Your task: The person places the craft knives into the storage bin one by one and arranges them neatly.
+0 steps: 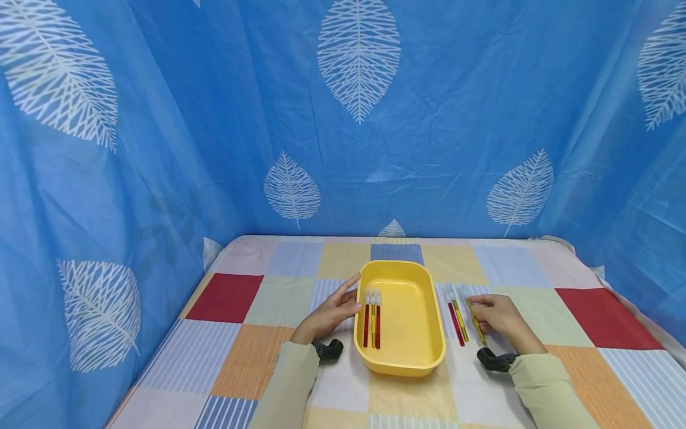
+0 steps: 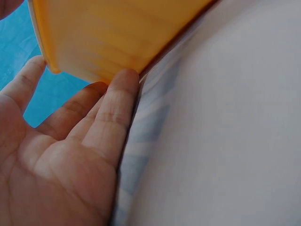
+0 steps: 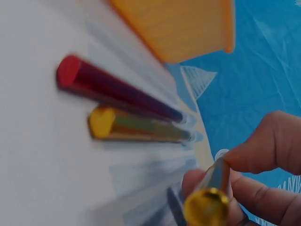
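A yellow plastic tray [image 1: 402, 369] sits on the table, with two red pen-like sticks and a gold one [image 1: 373, 322] side by side along its left inside wall, pale tips pointing away. My left hand [image 1: 333, 310] touches the tray's left side; in the left wrist view its fingers [image 2: 110, 110] lie fairly straight against the outer wall. To the right of the tray, my right hand [image 1: 498, 316] pinches a gold pen-like stick [image 3: 207, 207] between thumb and fingers. Beside it lie a red stick [image 3: 117, 92] and another gold stick [image 3: 141, 126] on the cloth.
A patchwork-patterned cloth [image 1: 257, 363] covers the table. Blue curtains with white leaf prints [image 1: 359, 59] hang behind and at both sides. Dark wrist bands [image 1: 495, 360] are worn on both wrists, below light sleeves.
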The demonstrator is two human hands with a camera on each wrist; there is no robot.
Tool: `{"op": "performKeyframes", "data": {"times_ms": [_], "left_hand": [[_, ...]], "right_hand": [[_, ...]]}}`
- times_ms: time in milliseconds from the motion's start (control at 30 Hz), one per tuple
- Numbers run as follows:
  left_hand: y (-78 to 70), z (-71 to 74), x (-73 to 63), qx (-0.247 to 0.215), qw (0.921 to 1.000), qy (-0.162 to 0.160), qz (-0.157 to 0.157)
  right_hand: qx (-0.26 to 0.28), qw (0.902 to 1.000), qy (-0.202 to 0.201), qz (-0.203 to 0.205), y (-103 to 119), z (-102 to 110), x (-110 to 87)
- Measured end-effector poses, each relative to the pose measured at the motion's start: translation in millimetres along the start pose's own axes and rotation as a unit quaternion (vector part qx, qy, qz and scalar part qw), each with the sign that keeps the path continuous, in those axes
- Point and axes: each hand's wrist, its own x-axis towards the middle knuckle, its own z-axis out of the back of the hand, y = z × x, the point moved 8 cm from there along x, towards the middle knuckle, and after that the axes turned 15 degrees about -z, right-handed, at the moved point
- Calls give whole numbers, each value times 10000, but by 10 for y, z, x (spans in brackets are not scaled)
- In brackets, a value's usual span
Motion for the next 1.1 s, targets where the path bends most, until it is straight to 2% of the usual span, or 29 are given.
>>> {"op": "performKeyframes", "data": {"times_ms": [300,467,667,833,1100], "left_hand": [[-3,-2,10,-32,10000,34,-2],[4,6,6,30,10000,23,17],[3,6,3,97,10000,2,-7],[-2,-2,3,43,10000,-40,56],[-10,-7,1,-29,10000,8,4]], "right_hand": [[854,9938,704,22,32,-23,-47],[1433,9828,1157,105,101,-75,-111],[1852,9705,1537,154,190,-134,-204],[2051,9628,1737,261,288,-192,-279],[1973,9592,1912,672,484,-267,-398]]}}
